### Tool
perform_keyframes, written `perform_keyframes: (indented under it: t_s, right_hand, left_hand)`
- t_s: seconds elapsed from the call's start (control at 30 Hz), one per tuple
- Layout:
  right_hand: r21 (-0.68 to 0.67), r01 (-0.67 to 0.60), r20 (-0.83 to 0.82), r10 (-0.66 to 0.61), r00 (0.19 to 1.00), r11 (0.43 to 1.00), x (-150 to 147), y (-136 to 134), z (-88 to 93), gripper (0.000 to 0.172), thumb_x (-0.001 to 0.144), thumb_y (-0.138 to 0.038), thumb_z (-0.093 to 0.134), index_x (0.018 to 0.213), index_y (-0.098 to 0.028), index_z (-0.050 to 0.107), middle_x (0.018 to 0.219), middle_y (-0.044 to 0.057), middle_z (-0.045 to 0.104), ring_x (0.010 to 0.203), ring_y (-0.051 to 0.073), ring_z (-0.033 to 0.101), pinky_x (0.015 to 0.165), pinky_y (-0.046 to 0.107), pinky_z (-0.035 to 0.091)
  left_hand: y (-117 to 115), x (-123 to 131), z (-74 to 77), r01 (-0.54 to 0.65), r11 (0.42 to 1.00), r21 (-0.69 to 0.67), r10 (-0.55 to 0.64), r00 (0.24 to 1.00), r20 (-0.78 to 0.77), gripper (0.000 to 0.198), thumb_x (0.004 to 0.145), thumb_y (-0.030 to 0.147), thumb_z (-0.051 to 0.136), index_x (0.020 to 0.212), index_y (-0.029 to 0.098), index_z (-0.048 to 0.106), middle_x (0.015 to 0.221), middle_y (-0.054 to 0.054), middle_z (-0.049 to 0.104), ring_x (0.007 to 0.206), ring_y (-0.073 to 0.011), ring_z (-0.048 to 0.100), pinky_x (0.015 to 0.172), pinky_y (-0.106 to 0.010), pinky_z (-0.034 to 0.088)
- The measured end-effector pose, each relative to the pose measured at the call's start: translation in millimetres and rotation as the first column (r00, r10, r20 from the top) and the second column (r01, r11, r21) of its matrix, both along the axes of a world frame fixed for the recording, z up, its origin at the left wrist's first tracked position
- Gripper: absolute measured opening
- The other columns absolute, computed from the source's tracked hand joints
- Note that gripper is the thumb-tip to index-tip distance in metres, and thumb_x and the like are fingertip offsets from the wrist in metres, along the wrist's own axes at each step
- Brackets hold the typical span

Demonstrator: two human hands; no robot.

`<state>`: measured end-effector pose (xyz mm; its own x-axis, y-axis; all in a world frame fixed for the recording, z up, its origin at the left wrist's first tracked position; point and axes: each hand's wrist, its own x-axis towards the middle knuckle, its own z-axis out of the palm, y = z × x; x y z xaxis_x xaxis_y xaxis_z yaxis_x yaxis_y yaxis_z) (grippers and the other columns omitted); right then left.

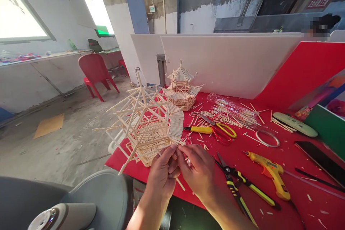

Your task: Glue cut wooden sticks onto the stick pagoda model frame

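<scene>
A half-open frame model (155, 127) made of thin wooden sticks stands at the table's left edge, with a panel of close-set sticks (176, 125) on its right side. At its near corner, my left hand (163, 169) is closed in a pinch. My right hand (198, 167) also pinches there, its fingertips meeting the left ones. Whatever sits between the fingertips is too small and hidden to make out. One stick (181, 184) pokes out below my hands. Behind the frame stands a small stick pavilion (182, 88) with a pointed roof.
On the red-covered table (293, 187) lie pruning shears (237, 179), a yellow glue gun (272, 172), scissors (225, 129), loose sticks (229, 111) with plastic wrap, and a black phone (320, 160). A grey bin lid (105, 194) with a flask (64, 215) is at lower left.
</scene>
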<state>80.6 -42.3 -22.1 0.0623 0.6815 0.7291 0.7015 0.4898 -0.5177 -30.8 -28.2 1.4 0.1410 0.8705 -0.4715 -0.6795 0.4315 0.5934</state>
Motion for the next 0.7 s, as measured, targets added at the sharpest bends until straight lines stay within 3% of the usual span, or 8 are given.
perform_keyframes:
  t_s: [0.2,0.53,0.7]
  right_hand:
    - [0.061,0.049,0.05,-0.052,0.997,0.997,-2.0,2.8,-3.3,0.011,0.089,-0.014,0.062,0.096,-0.02,0.069,0.084,0.006,0.073,0.074,0.015,0.065,0.069,0.028,0.051]
    - [0.102,0.057,0.012,-0.058,0.998,0.993,-6.1,6.6,-8.2,0.011,0.088,-0.012,0.064,0.096,-0.02,0.068,0.081,0.004,0.072,0.072,0.014,0.065,0.068,0.026,0.051]
    - [0.09,0.043,-0.01,-0.042,0.999,0.995,-5.8,7.1,-8.1,0.012,0.089,-0.013,0.063,0.098,-0.02,0.068,0.083,0.004,0.072,0.073,0.014,0.065,0.068,0.026,0.052]
  left_hand:
    - [2.1,2.8,2.3,-0.011,0.999,-0.033,0.012,1.0,0.012,0.047,0.043,0.033,0.094,0.055,0.015,0.051,0.039,0.011,0.04,0.033,0.0017,0.024,0.032,-0.011,0.015]
    - [1.1,3.7,-1.6,-0.036,0.999,-0.002,0.036,0.999,0.028,0.045,0.049,0.03,0.093,0.059,0.016,0.052,0.044,0.011,0.042,0.033,0.0013,0.026,0.032,-0.012,0.016]
    - [-3.2,2.0,6.1,-0.054,0.998,0.01,0.054,0.998,0.027,0.031,0.056,0.028,0.087,0.059,0.013,0.059,0.045,0.008,0.044,0.036,0.0002,0.027,0.033,-0.012,0.018]
